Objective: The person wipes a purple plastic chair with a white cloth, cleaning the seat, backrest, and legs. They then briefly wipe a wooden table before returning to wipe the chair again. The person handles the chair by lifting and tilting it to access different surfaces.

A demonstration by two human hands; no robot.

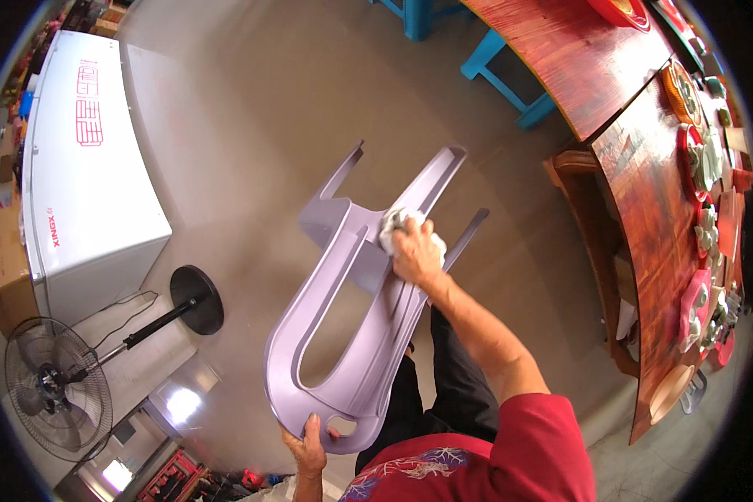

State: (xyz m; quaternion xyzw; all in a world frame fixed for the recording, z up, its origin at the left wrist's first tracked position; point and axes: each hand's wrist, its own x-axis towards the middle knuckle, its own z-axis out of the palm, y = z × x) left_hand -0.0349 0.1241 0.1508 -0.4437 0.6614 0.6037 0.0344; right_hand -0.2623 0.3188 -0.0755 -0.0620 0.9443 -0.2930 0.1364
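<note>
A light purple plastic chair (pixel 289 343) is tilted up in front of me, its legs pointing away and its backrest toward my body. My left hand (pixel 309 448) grips the rounded top of the backrest beside the oval handle hole, thumb on the near face. A crumpled white cloth (pixel 397 224) is bunched under my right hand (pixel 418 251), pressed on the chair near where the backrest meets the seat and a leg. Fingers of the right hand are closed over the cloth.
At left are a white chest freezer (pixel 92 176), a cardboard box (pixel 7 268) and a black standing fan (pixel 54 385). On the right, reddish wooden tables (pixel 636 192) carry plates and dishes. Blue plastic stools (pixel 506 79) stand beyond, on the grey floor (pixel 251 92).
</note>
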